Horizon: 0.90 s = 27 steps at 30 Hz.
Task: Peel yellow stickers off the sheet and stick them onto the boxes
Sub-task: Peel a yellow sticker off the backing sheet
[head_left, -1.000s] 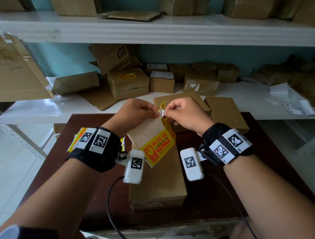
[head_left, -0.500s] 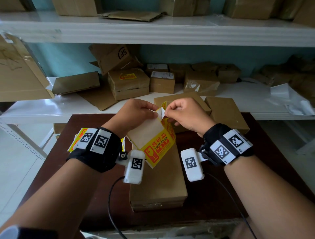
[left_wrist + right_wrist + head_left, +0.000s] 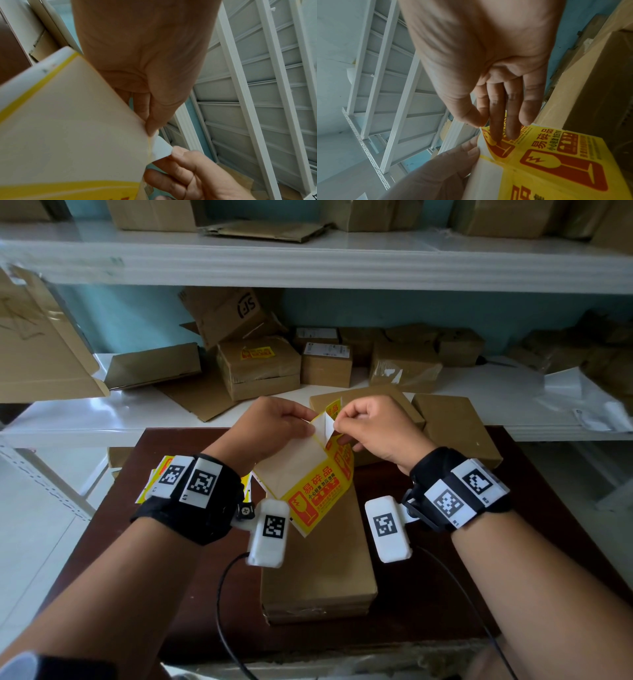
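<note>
I hold a sticker sheet (image 3: 291,463) upright over a long cardboard box (image 3: 318,573) on the dark table (image 3: 428,594). Its pale backing (image 3: 68,128) faces me, and yellow stickers (image 3: 317,494) with red print curl round its lower right. My left hand (image 3: 306,424) pinches the sheet's top corner, thumb (image 3: 155,121) on the backing. My right hand (image 3: 337,422) pinches a peeled corner (image 3: 161,148) of the top yellow sticker (image 3: 547,155) between thumb and forefinger (image 3: 479,119). Two more fingers lie on the sticker's printed face.
More sticker sheets (image 3: 156,479) lie at the table's left, behind my left wrist. Two flat boxes (image 3: 455,433) sit at the table's far side. White shelves (image 3: 102,419) beyond carry several cardboard boxes, one (image 3: 258,364) bearing a yellow sticker.
The peeled corner has lifted a little further from the backing. Both hands have stayed almost in place.
</note>
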Each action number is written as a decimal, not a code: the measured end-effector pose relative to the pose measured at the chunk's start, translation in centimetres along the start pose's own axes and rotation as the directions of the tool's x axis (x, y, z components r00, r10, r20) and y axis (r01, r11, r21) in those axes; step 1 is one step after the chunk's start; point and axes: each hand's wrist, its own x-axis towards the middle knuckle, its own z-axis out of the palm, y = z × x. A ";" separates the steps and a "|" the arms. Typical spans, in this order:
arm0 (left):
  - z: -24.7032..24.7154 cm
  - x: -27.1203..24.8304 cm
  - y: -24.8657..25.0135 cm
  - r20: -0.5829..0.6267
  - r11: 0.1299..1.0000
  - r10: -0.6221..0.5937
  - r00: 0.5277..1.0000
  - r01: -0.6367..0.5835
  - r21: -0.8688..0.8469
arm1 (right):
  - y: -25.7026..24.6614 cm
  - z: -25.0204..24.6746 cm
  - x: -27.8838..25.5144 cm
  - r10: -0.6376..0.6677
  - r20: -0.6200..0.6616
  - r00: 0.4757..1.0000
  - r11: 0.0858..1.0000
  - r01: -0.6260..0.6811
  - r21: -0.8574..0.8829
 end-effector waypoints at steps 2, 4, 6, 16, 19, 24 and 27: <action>-0.1 0.0 0.0 -0.004 1.000 -0.003 1.000 0.003 -0.003 | 0.0 -0.1 0.0 0.002 0.011 1.000 1.000 -0.002 0.007; -0.1 -0.1 0.1 -0.003 1.000 -0.007 1.000 0.007 -0.007 | 0.0 -0.1 0.0 0.005 0.020 1.000 1.000 -0.005 0.011; -0.1 -0.2 0.2 0.001 1.000 -0.006 1.000 0.006 -0.009 | 0.0 -0.2 0.0 0.004 0.023 1.000 1.000 -0.005 0.011; -0.3 -0.3 0.3 -0.004 1.000 -0.015 1.000 0.015 -0.007 | 0.2 -0.3 0.1 0.003 0.032 0.999 1.000 -0.004 0.027; -0.4 -0.2 0.3 -0.010 1.000 -0.017 1.000 0.017 0.006 | 0.2 -0.4 0.1 0.000 0.031 1.000 1.000 -0.001 0.029; -0.5 -0.2 0.1 -0.016 1.000 -0.022 1.000 0.022 0.011 | 0.2 -0.6 0.1 0.001 0.027 1.000 1.000 -0.001 0.030; -0.5 -0.2 0.1 -0.022 1.000 -0.013 1.000 0.014 0.014 | 0.1 -0.7 0.0 0.001 0.034 0.999 0.999 -0.003 0.038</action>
